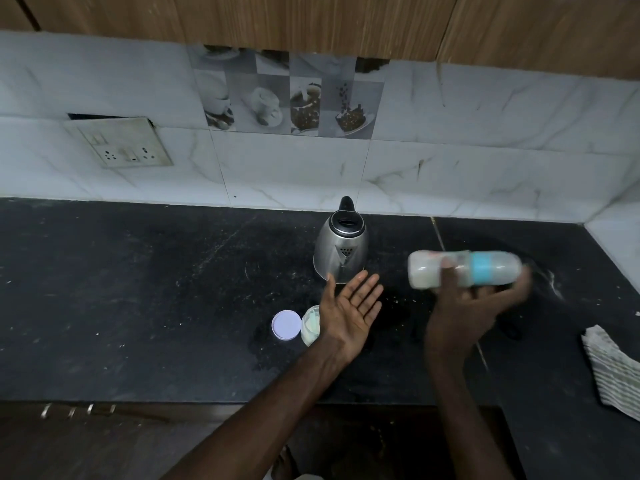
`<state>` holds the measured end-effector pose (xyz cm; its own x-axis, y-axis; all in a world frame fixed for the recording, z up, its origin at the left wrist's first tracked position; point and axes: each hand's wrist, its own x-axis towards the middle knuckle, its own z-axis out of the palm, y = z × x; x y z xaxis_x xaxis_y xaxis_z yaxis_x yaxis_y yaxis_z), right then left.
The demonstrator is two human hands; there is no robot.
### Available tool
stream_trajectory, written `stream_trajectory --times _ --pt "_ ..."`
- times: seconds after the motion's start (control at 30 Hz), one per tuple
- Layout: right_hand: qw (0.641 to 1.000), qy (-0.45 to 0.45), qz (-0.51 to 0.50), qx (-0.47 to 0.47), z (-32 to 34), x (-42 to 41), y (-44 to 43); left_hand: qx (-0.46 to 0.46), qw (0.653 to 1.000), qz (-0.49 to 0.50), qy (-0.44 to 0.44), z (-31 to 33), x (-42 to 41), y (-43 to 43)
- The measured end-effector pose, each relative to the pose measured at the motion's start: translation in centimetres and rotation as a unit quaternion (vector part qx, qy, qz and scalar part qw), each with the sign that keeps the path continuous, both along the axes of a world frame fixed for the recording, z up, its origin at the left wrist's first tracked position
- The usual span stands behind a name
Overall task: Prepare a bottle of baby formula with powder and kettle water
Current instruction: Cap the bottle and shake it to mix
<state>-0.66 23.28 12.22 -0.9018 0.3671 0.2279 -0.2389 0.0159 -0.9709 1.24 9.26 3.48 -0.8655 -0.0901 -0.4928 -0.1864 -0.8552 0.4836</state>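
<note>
The right hand (pixel 474 306) is wrapped around a baby bottle (pixel 464 270), holding it on its side above the right part of the black tabletop (pixel 138 289); the bottle is blurred, pale inside, with a blue band; the left hand (pixel 349 311) is spread flat, palm up, holding nothing, in front of the steel kettle (pixel 341 249), which stands near the tabletop's back edge; a round lid (pixel 286 324) and an open powder jar (pixel 310 325) lie just left of that hand; a striped cloth (pixel 613 372) hangs at the right edge.

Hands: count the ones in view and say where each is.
2. The left hand hangs open, palm up, in front of the kettle. The right hand holds the bottle sideways.
</note>
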Motion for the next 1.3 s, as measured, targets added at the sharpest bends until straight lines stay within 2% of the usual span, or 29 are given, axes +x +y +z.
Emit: stream_trajectory --times 0.03,0.1,0.13,0.17,0.27,0.3,0.4,0.43,0.47,0.57,0.63,0.7,0.73,0.77,0.83,0.87,0.9,1.0,1.03,1.13,1.17,1.27,1.3 --pt "0.999 -0.027 0.028 0.034 -0.6 0.7 -0.9 0.008 1.000 0.002 0.004 0.2 0.0 0.1" --pt "0.976 -0.087 0.163 0.118 -2.3 1.6 -1.5 0.029 1.000 0.003 0.002 0.5 0.0 0.4" --pt "0.967 -0.093 0.195 0.136 -2.8 1.5 -1.1 0.032 0.999 0.003 0.001 0.6 -0.2 0.5" --pt "0.969 -0.087 0.183 0.140 -2.6 1.3 -0.7 0.031 1.000 0.002 0.002 0.5 -0.2 0.5" --pt "0.997 -0.060 0.042 0.026 -2.5 1.1 -0.5 0.010 1.000 -0.004 0.007 -0.1 -0.1 0.3" --pt "0.997 -0.060 0.030 0.025 -2.5 1.4 -1.0 0.012 1.000 -0.002 0.007 -0.1 -0.1 0.2" --pt "0.967 -0.115 0.182 0.138 -3.1 2.3 -1.9 0.038 0.999 -0.001 0.004 0.1 0.1 0.4" --pt "0.963 -0.114 0.197 0.145 -3.0 2.1 -1.5 0.037 0.999 0.000 0.000 -0.2 0.2 0.5" --pt "0.972 -0.100 0.168 0.130 -2.6 1.5 -0.9 0.028 1.000 0.004 -0.006 -0.6 0.2 0.4" --pt "0.999 -0.044 0.017 0.006 -1.6 0.0 0.1 0.006 1.000 0.008 -0.015 -1.3 0.2 -0.1" --pt "0.995 -0.061 0.054 0.051 -1.6 0.5 -0.9 0.026 0.999 0.017 -0.008 -1.1 0.4 -0.2" --pt "0.965 -0.104 0.190 0.148 -2.4 1.5 -1.3 0.043 0.999 0.022 -0.010 -0.7 0.0 0.1" --pt "0.958 -0.102 0.212 0.166 -2.3 1.7 -1.2 0.039 0.999 0.021 -0.008 -0.5 -0.1 0.2" --pt "0.966 -0.089 0.188 0.157 -2.2 1.2 -0.8 0.031 0.999 0.019 -0.003 -0.4 -0.2 0.1" --pt "0.995 -0.056 0.064 0.055 -1.5 0.4 -0.5 0.012 1.000 0.014 0.000 -0.1 -0.3 0.0" --pt "0.998 -0.044 0.027 0.026 -1.4 0.3 -0.6 0.011 1.000 0.013 0.000 -0.2 -0.2 -0.2" --pt "0.998 -0.049 0.028 0.016 -1.2 0.6 -1.0 0.021 1.000 0.016 0.000 -0.3 -0.1 -0.2" --pt "0.980 -0.082 0.157 0.092 -1.5 2.0 -1.9 0.035 0.999 0.022 0.001 -0.3 -0.1 -0.3" --pt "0.983 -0.063 0.152 0.086 -1.2 2.0 -1.8 0.029 0.999 0.024 0.001 -0.3 -0.2 -0.4" --pt "0.999 -0.010 0.021 -0.024 -0.7 0.7 -1.8 0.009 1.000 0.025 0.002 -0.7 -0.1 -1.1" --pt "0.999 -0.016 0.020 -0.030 -0.6 0.9 -2.2 0.019 0.999 0.027 0.000 -0.7 0.0 -1.2" --pt "0.982 -0.057 0.153 0.095 -1.4 2.2 -3.1 0.037 0.999 0.038 -0.004 -0.7 0.2 -1.2" --pt "0.982 -0.046 0.156 0.096 -1.2 2.1 -2.9 0.030 0.999 0.038 0.000 -0.6 0.1 -1.2"
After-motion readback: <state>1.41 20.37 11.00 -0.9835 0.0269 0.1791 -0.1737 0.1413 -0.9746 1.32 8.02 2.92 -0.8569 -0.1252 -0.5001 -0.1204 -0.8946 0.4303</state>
